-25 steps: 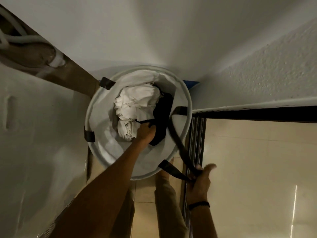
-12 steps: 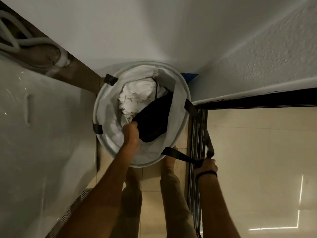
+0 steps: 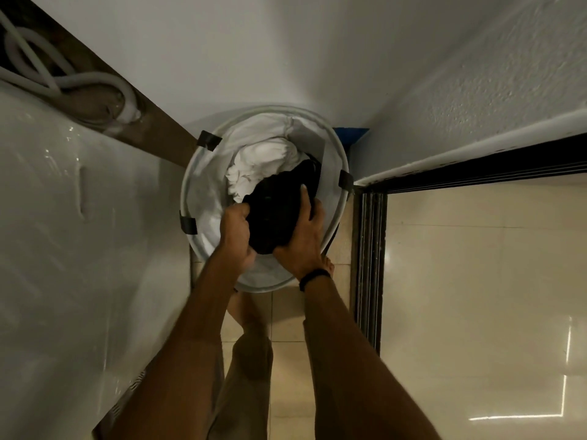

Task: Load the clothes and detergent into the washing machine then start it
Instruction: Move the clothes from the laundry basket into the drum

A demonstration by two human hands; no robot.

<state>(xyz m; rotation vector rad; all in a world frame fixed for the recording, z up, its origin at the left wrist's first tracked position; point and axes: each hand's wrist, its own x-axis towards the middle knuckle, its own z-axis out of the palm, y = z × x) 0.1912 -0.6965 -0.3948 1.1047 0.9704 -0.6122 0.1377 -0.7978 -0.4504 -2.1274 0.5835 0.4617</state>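
The left grip (image 3: 236, 231) and right grip (image 3: 303, 236) sit inside the laundry basket (image 3: 206, 185), black garment (image 3: 274, 214) between them, the rim ringing them closely. White clothes (image 3: 260, 166) fill the space beyond. A white appliance panel (image 3: 95, 249) stands close left of the left grip. The dark door frame (image 3: 370, 249) and textured wall (image 3: 476, 74) crowd the right grip. Free room lies upward and back over the tiled floor (image 3: 286, 360).

The left hand (image 3: 237, 234) and the right hand (image 3: 302, 239) cover the near part of the black garment (image 3: 274, 214); what kind of clothing it is cannot be told. It hides part of the white clothes (image 3: 260, 166). Behind the basket (image 3: 203, 173), a blue thing (image 3: 351, 133) shows only a corner. The upper left edge cuts off the white hoses (image 3: 79, 81).
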